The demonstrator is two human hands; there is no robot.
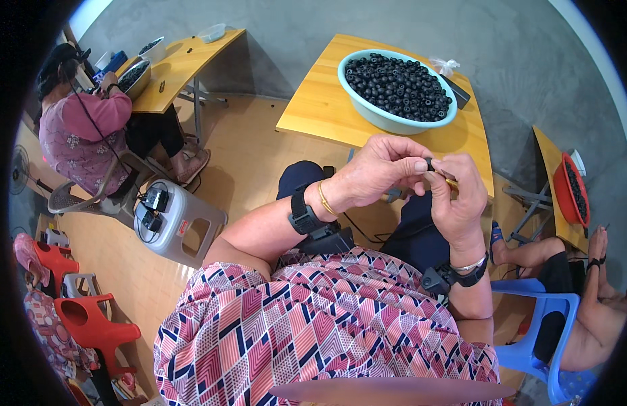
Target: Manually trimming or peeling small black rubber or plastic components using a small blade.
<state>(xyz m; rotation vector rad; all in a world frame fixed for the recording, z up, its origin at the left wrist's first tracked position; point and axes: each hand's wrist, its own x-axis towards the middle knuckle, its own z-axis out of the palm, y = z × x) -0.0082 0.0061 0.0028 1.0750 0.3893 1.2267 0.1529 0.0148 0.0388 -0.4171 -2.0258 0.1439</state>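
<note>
My left hand and my right hand meet in front of my body, near the table's front edge. A small black rubber-like part is pinched between their fingertips; its exact shape is mostly hidden by the fingers. Something thin and yellow shows by my right fingers, too small to name. Just beyond the hands stands a light blue basin, heaped with black ring-shaped parts.
The basin rests on a yellow wooden table, beside a clear plastic bag and a dark block. A grey stool with black devices stands left. Other people sit at tables left and right, by a red basin and a blue chair.
</note>
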